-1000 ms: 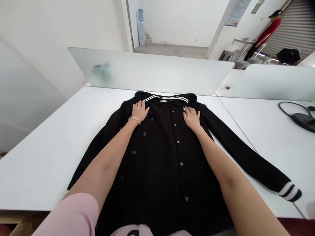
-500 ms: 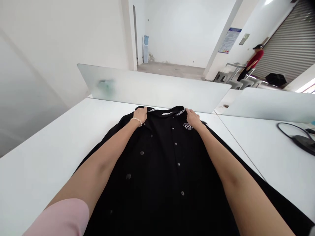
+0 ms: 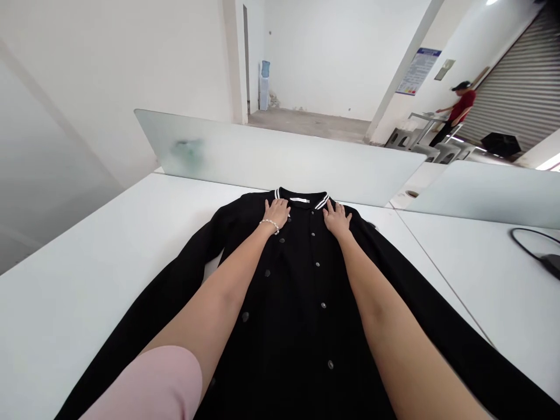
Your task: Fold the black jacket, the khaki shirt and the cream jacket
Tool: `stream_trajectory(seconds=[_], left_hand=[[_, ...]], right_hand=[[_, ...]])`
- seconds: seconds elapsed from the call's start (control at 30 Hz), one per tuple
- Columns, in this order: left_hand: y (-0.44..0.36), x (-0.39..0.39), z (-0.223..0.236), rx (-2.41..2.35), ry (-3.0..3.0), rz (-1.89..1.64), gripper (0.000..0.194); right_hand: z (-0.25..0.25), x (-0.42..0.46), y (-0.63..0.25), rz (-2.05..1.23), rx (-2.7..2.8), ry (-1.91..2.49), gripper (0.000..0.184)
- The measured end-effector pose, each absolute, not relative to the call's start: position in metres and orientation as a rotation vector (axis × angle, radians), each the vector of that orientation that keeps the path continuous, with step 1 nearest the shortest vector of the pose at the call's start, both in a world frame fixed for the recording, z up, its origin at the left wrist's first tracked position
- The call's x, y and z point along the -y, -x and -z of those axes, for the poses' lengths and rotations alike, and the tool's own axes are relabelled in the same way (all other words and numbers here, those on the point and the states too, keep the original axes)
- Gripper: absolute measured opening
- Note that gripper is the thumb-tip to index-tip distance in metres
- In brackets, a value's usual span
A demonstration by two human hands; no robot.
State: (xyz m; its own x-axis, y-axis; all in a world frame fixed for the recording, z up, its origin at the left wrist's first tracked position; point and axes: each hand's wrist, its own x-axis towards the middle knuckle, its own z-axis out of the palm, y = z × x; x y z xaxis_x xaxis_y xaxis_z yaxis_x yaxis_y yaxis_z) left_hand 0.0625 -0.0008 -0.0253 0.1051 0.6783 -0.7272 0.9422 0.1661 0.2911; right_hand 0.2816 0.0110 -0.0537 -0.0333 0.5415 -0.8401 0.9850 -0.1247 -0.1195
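A black snap-button jacket point(image 3: 284, 326) lies spread face up on the white table point(image 3: 100, 233), its collar toward the far edge. White stripes trim the collar point(image 3: 322, 202), and a white label shows inside the neck. My left hand point(image 3: 276, 213), with a beaded bracelet at the wrist, rests on the jacket just below the left side of the collar, fingers spread. On the other side of the neck opening, my right hand point(image 3: 338, 219) lies flat on the chest, fingers apart. The jacket's front is unfastened, with snaps down both edges. Its sleeves reach outward to both sides.
A frosted divider point(image 3: 271, 153) stands along the table's far edge. Off to the right lies a black cable with a dark device point(image 3: 550, 263). Beyond the divider, a person in red point(image 3: 462, 108) stands by a metal table and grey stools.
Both hands have let go of the jacket's shoulder and collar edges and now lie flat on it. My left hand has moved right, toward the neck. The left sleeve shows more fully.
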Motion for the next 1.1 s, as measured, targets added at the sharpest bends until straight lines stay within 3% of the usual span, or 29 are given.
stream_trajectory(seconds=[0.23,0.43,0.53,0.63,0.8,1.1], left_hand=[[-0.063,-0.008,0.016,-1.612,-1.621,0.532,0.04],[-0.089,-0.017,-0.015,-1.485,-1.754,0.543,0.038],[-0.114,-0.014,-0.032,-1.35,-1.792,0.437,0.034],[-0.138,-0.007,-0.041,-1.319,-1.655,0.468,0.034],[-0.159,0.002,-0.038,-1.553,-1.471,0.533,0.054],[-0.155,0.006,-0.031,-1.613,-1.325,0.467,0.05]], right_hand=[[-0.03,0.035,-0.27,1.188,-1.832,-1.473,0.053],[-0.194,0.103,-0.312,1.593,-2.105,-1.115,0.041],[-0.283,0.139,-0.327,1.874,-2.128,-1.268,0.029],[-0.339,0.178,-0.328,1.976,-1.979,-1.455,0.014],[-0.367,0.235,-0.322,1.71,-1.895,-1.67,0.013],[-0.375,0.246,-0.314,1.57,-1.891,-1.758,0.023]])
